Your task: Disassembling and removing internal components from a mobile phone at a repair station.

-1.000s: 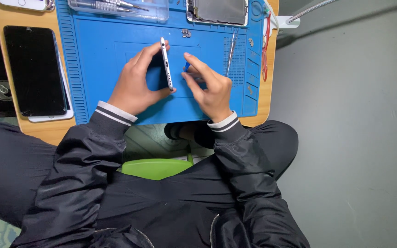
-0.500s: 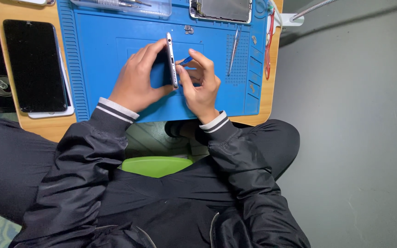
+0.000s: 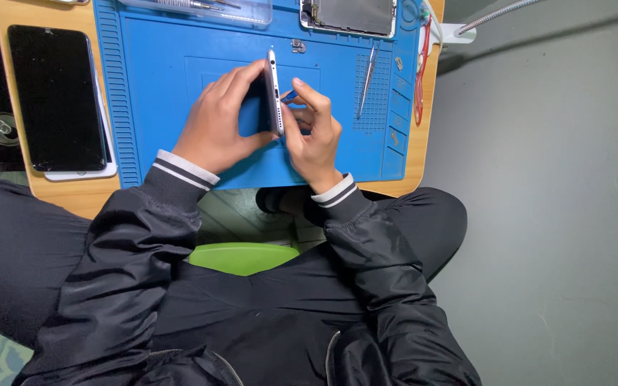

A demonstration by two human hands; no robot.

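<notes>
Person is wearing a shiny black jacket (image 3: 266, 314), zip down the front, ribbed cuffs (image 3: 180, 170) striped white and black at both wrists; black trousers.

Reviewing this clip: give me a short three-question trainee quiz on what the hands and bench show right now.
1. True or false: the phone held between the hands stands on its edge over the blue mat.
2. Which hand holds a small blue tool against the phone? A) left hand B) right hand C) neither
3. Fill in: the dark-screened phone left of the mat lies ____ on the wooden table.

Key
1. True. The left hand steadies it on its edge.
2. B. The right hand pinches the tool at the phone's side.
3. Flat, screen up.
</notes>
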